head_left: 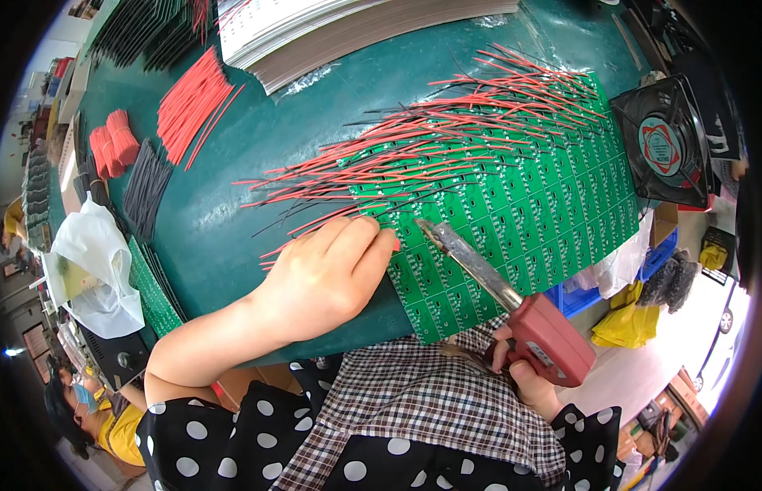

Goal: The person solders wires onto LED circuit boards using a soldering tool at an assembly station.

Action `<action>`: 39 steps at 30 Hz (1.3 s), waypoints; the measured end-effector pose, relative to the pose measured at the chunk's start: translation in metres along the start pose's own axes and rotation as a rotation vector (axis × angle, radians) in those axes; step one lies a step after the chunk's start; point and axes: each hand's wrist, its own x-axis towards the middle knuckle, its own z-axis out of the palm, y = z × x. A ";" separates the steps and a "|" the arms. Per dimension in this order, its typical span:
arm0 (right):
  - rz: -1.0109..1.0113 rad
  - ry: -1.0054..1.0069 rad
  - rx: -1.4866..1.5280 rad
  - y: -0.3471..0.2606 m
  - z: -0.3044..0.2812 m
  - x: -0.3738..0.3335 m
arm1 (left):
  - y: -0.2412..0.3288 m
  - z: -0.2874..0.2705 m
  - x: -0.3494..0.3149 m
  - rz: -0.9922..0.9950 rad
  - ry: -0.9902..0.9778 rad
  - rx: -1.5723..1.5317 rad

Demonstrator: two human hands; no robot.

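A large green circuit board panel, divided into many small repeated boards, lies on the teal table. Red and black wires stretch leftward from its upper rows. My left hand is closed in a pinch at the panel's left edge; a small bit of red shows at the fingertips, and red wire ends stick out behind the hand, so it seems to hold a red wire. In my right hand is a red soldering gun, its dark tip over the panel, a little right of my left fingertips.
Loose red wires, red bundles and black wires lie at the left, near a white plastic bag. A stack of pale sheets is at the back. A black fan stands beyond the panel's right edge.
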 end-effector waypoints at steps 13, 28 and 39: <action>-0.004 0.028 0.060 0.000 -0.007 -0.001 | 0.000 0.004 0.018 0.089 0.001 0.034; -0.130 -0.021 -0.741 0.018 -0.027 -0.012 | 0.002 0.001 0.020 0.070 -0.068 0.063; 0.063 0.068 0.008 -0.003 -0.012 -0.003 | 0.004 0.002 0.023 0.038 -0.032 0.045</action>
